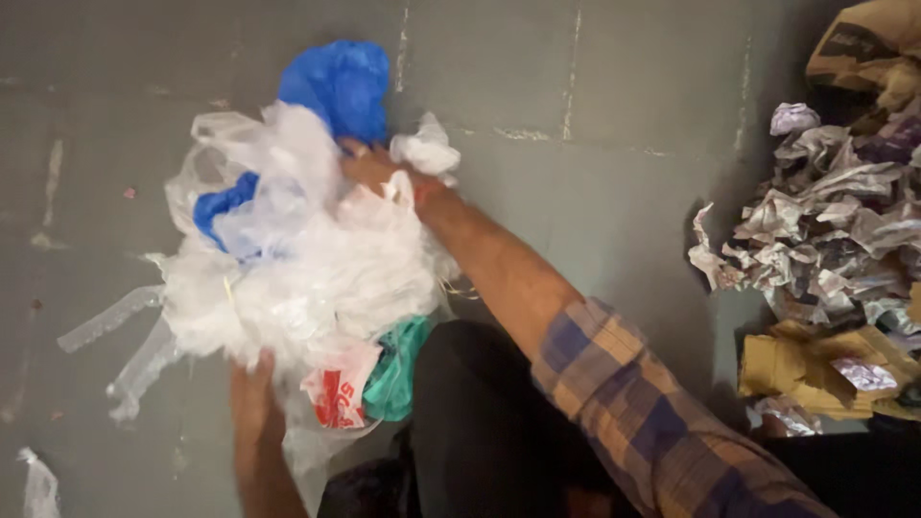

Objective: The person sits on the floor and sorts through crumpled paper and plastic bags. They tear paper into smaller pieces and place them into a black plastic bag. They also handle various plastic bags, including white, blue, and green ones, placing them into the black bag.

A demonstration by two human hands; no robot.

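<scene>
Both hands are gathering the bag bundle on the floor. Left hand grips underneath, right hand clutches its top. A lift needs 2 firm holds.

The right arm wears a rolled plaid flannel sleeve in blue, tan and rust checks; the left forearm is bare. Dark, seemingly black trousers cover the legs.

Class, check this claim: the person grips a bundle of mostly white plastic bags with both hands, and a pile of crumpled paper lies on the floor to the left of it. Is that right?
Not quite. In the head view both hands, left hand and right hand, do grip the bundle of plastic bags, but the pile of crumpled paper lies on the floor to the right of it, not the left.
</scene>
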